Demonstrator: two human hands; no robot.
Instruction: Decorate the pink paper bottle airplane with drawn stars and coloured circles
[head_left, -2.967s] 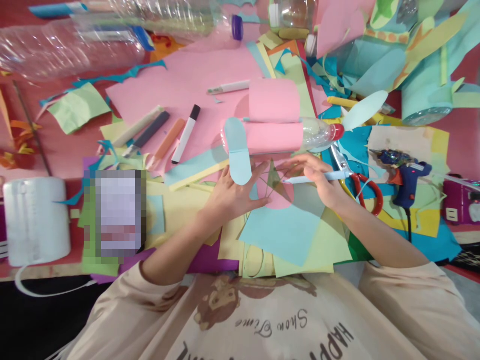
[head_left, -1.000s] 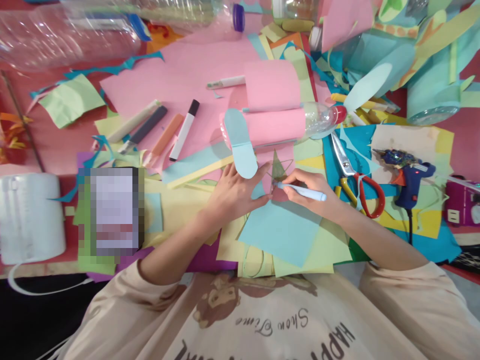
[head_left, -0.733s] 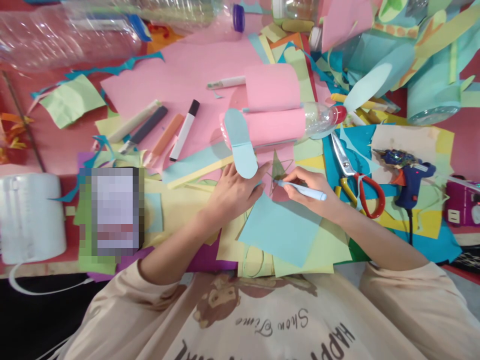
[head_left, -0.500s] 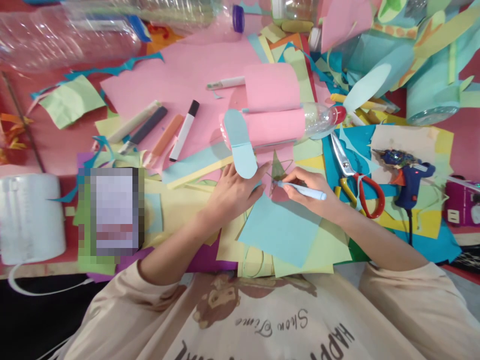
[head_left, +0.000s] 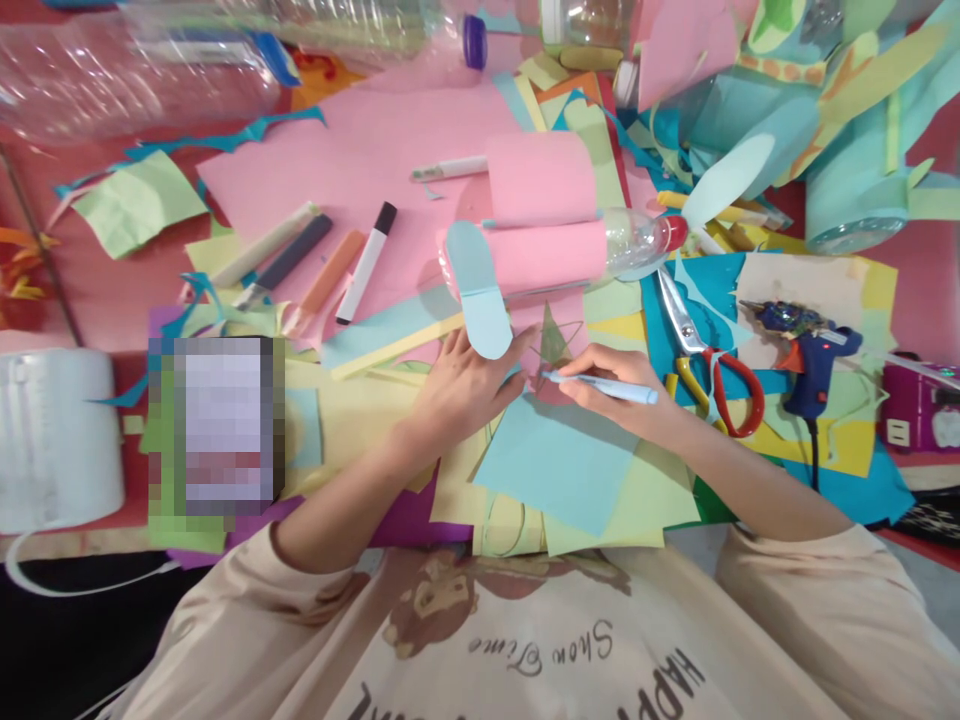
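My right hand (head_left: pixel 611 385) is closed around a light blue marker (head_left: pixel 615 388). The marker's tip meets a star outline drawn on pink paper (head_left: pixel 574 312), near the star's lower left. Green colour fills the star's upper point (head_left: pixel 553 335). Flat on the paper, fingers stretched, my left hand (head_left: pixel 469 385) lies just left of the drawing. A rounded light blue paper strip (head_left: pixel 484 310) reaches over that hand's fingers. It belongs to a plastic bottle (head_left: pixel 630 240) wrapped in pink paper, lying above both hands with a red cap and paper wings.
Scissors (head_left: pixel 709 355) and a blue glue gun (head_left: pixel 817 370) lie to the right. Several markers, one white with a black cap (head_left: pixel 367 262), lie upper left. A blurred phone (head_left: pixel 225 425) and a white device (head_left: pixel 56 440) are at the left. Clear bottles (head_left: pixel 135 80) line the back.
The marker's tip has shifted slightly left and down, to the star's lower part. More of the green-filled point shows. My left hand stays on the paper.
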